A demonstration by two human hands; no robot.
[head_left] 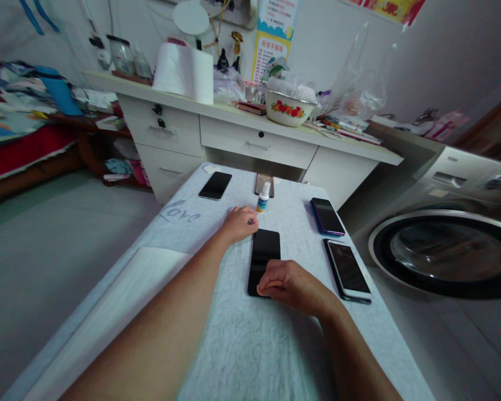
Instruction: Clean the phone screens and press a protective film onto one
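A glossy black rectangular phone (264,252) lies flat on the pale, textured desk (237,345). The left hand (239,224) is curled closed at the phone's far-left corner; the right hand (287,283), fingertips pinched together, touches its near end.

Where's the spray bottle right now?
Head view, near the image centre: the spray bottle stands upright on the table, just beyond the left hand and the central black phone.
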